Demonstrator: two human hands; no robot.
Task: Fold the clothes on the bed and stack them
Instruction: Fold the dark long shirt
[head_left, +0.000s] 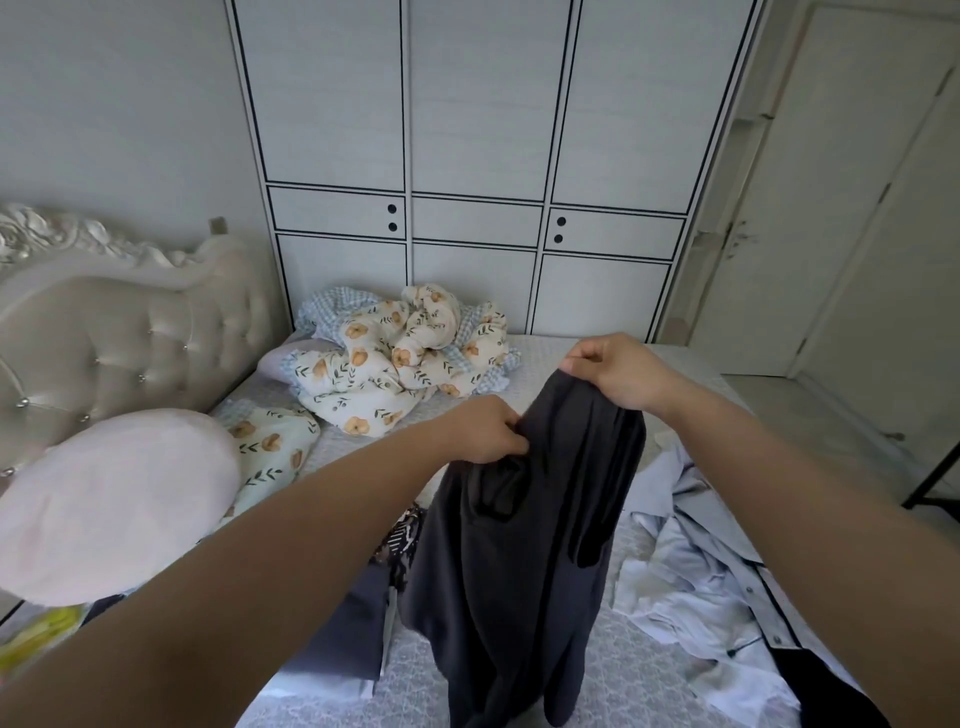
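Note:
A dark grey garment (524, 561) hangs above the bed, held up by both hands. My left hand (480, 434) pinches its upper edge at the left. Higher and to the right, my right hand (615, 374) grips another part of the top edge. The cloth drapes down between my arms and its lower end leaves the view at the bottom. A light blue shirt (696, 566) lies crumpled on the bed at the right. Under the hanging garment lie a dark grey piece (358, 623) and a black-and-white patterned piece (400, 540).
The bed (566, 348) has a grey patterned cover. A floral quilt (395, 358) is bunched at the far side, with a floral pillow (270, 452) and a pink round cushion (114, 499) at the left. A tufted headboard (119, 338) and white wardrobe (467, 156) stand behind.

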